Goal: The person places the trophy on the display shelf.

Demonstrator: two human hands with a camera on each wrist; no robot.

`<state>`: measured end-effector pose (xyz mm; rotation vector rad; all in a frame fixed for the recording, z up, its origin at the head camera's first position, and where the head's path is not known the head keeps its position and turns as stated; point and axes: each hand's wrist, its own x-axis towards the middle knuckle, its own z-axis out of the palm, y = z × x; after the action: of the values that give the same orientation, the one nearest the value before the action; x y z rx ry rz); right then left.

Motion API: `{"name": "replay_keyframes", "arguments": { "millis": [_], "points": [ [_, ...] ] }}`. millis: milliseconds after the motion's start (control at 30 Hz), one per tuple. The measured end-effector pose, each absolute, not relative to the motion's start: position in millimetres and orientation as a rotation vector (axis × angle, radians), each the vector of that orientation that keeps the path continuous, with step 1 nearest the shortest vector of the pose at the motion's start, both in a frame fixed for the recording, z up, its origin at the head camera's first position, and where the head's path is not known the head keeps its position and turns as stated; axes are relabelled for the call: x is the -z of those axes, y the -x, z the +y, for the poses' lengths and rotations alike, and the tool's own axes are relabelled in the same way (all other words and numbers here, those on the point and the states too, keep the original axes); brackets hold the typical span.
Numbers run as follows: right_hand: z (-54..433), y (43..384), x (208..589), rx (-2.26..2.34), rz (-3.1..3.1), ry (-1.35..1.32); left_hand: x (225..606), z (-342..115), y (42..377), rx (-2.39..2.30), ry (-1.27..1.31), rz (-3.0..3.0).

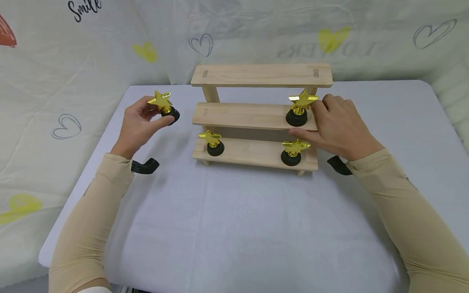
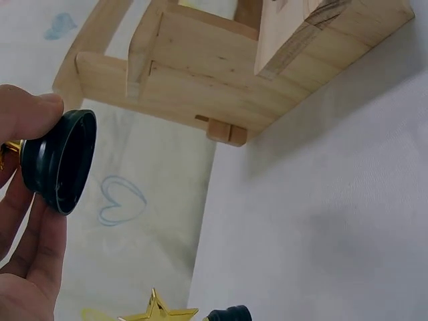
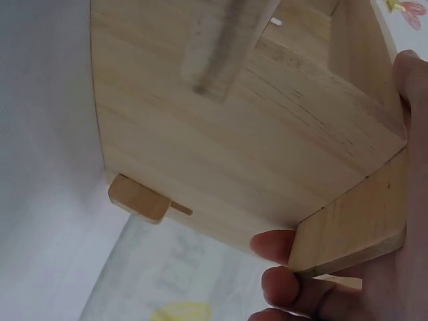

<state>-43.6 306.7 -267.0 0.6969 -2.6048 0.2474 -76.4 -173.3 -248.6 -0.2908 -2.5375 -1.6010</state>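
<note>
Up off the table, on the left, my left hand (image 1: 137,122) pinches a small trophy (image 1: 161,99) with a gold star and a round black base. In the left wrist view the thumb presses the trophy's black base (image 2: 60,160), whose hollow underside shows. A three-tier wooden shelf (image 1: 242,114) stands at the back of the table. My right hand (image 1: 340,126) grips its right side at the middle tier, fingers curled round the board end (image 3: 354,221). Close to that hand, a star trophy (image 1: 298,110) stands on the middle tier's right end.
Two more star trophies stand on the bottom tier, one at the left (image 1: 214,144) and one at the right (image 1: 292,154). The shelf's top tier (image 1: 260,75) is bare wood. A white table (image 1: 220,228) lies underneath, with a patterned curtain (image 1: 242,28) behind.
</note>
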Motion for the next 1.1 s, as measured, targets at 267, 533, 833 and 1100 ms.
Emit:
{"name": "replay_keyframes", "arguments": {
  "millis": [267,533,833,1100],
  "points": [
    [304.2,39.3,263.3,-0.186,-2.659,-0.622,249.7,-174.2,77.7,1.62,0.308,-2.515],
    [300.4,40.0,265.6,-0.199,-2.642,-0.615,244.9,-169.6,80.8,1.629,0.305,-2.498],
    [298.4,44.8,271.3,-0.228,-2.534,-0.651,240.3,-163.6,81.1,1.613,0.307,-2.512],
    [300.2,46.1,274.1,-0.243,-2.539,-0.651,232.6,-154.3,82.3,1.531,0.375,-2.549]
  ]
}}
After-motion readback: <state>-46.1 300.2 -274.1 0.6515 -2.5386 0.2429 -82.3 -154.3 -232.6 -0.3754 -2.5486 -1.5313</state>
